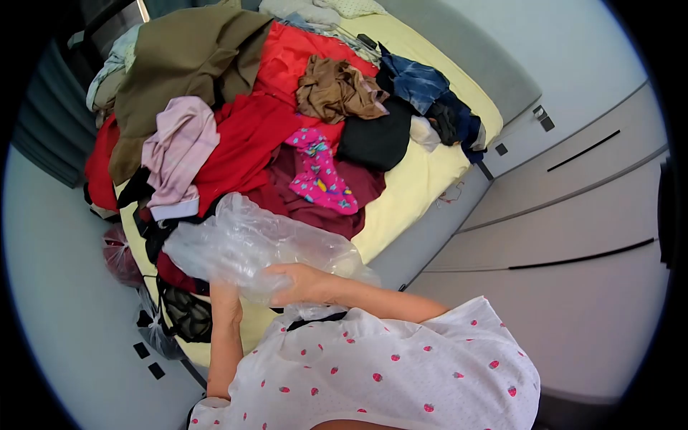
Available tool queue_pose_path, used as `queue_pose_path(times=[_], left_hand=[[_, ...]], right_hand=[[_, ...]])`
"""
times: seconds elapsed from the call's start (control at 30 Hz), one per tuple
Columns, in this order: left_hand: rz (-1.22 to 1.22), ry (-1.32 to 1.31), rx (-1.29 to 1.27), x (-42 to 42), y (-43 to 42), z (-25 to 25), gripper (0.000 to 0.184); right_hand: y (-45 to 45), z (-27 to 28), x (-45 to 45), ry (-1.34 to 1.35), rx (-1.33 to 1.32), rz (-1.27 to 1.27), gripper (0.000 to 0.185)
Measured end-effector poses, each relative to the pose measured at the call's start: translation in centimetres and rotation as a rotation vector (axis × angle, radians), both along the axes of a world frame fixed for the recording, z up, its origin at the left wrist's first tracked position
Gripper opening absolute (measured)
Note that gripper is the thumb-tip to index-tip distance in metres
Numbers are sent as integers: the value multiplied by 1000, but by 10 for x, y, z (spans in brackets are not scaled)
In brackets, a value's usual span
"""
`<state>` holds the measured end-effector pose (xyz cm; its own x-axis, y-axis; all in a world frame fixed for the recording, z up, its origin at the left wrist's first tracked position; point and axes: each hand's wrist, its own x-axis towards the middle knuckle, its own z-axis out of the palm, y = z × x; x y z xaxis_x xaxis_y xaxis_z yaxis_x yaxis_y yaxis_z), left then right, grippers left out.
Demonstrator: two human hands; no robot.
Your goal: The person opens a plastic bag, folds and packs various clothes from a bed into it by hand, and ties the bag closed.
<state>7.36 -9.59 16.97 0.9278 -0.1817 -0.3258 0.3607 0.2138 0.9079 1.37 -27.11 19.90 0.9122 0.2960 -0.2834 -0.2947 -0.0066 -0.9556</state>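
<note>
A clear, crumpled plastic bag (251, 236) stretches across the front of the clothes pile, over the bed's near side. My right hand (297, 283) is closed on the bag's near part, slightly blurred. To its left, my left hand (226, 297) reaches up to the bag's lower edge; its fingers are blurred and hidden by the plastic. Just beyond the bag lie a pink checked garment (183, 147), a red cloth (244, 143), a maroon cloth (315, 201) and a bright pink patterned garment (322, 172).
The yellow-sheeted bed (401, 204) also holds a large olive-brown cloth (186, 57), a brown garment (333, 89), a black item (376, 140) and denim (419, 79). Tied plastic bags (120, 256) stand at its left side. Pale cabinets (559, 215) line the right.
</note>
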Motion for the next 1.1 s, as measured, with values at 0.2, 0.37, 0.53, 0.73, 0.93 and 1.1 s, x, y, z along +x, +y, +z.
queue_pose_path(times=[0.2, 0.37, 0.53, 0.73, 0.93, 1.1], left_hand=[[-124, 118, -346, 8, -109, -21, 39], [-449, 396, -853, 36, -150, -29, 37], [-773, 177, -245, 69, -142, 30, 48], [-1265, -107, 600, 60, -154, 40, 34], [-235, -159, 82, 52, -141, 37, 11], [-85, -150, -54, 53, -146, 34, 12]], right_hand=[[-143, -13, 16, 194, 261, 8, 41], [-299, -46, 16, 174, 227, -236, 35], [-443, -42, -1, 106, 129, -856, 34], [-428, -23, 22, 181, -287, -735, 35], [-395, 28, 56, 172, -897, -119, 38], [-392, 56, 72, -15, -806, -6, 46]])
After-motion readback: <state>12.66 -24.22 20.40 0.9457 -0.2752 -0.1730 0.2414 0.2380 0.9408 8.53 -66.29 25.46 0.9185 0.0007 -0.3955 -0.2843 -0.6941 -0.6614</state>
